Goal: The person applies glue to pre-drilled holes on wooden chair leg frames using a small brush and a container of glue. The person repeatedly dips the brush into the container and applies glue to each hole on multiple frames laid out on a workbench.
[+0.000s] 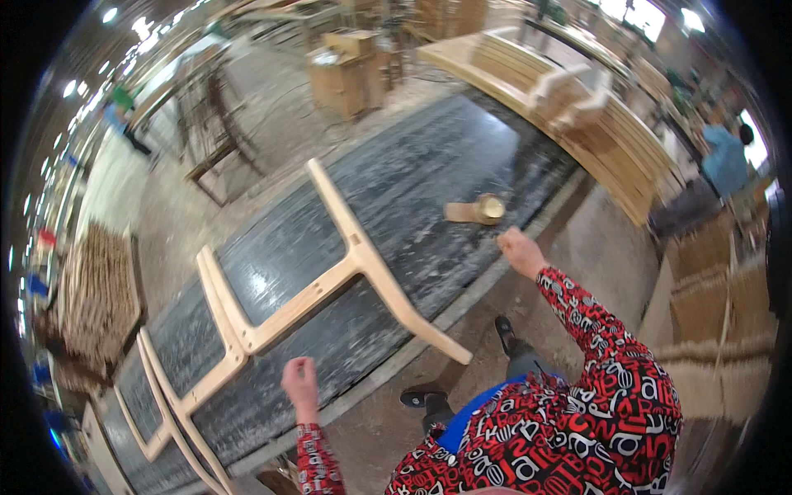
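Both hands hang empty over the near edge of the dark desk (429, 165). Loosely curled, the left hand (299, 381) hovers just near a pale wooden chair frame (330, 285) lying flat on the desk, not touching it. Closed into a loose fist, the right hand (520, 250) sits close to a wooden mallet (478, 209) farther right. More frames (169, 404) lie at the left.
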Motion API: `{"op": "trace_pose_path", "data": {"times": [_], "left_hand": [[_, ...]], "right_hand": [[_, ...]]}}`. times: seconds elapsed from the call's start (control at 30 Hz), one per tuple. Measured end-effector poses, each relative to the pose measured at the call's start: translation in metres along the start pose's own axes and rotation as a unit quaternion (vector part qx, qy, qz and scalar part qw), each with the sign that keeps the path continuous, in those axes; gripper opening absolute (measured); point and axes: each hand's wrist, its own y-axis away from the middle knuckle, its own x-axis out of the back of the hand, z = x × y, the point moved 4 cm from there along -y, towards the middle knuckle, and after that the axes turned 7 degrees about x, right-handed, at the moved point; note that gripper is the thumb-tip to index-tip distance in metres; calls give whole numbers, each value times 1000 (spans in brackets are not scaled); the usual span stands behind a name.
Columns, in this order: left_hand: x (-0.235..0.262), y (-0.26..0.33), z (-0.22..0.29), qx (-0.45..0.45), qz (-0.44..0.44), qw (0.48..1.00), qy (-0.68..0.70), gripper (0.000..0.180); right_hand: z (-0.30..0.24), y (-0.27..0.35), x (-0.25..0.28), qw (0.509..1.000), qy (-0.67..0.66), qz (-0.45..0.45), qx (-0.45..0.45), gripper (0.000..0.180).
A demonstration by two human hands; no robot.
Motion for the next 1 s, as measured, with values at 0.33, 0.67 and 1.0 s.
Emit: {"op": "trace_pose_path", "data": {"times": [0.33, 0.67, 1.0], "left_hand": [[-331, -30, 174, 299, -270, 878, 258, 28], [-387, -71, 244, -210, -281, 873, -340, 81], [-318, -42, 250, 56, -365, 896, -248, 47]], "right_hand": [[329, -13, 162, 768, -396, 316, -392, 38], [417, -170, 223, 828, -66, 234, -505, 100], [373, -135, 200, 593, -686, 340, -252, 28]]}}
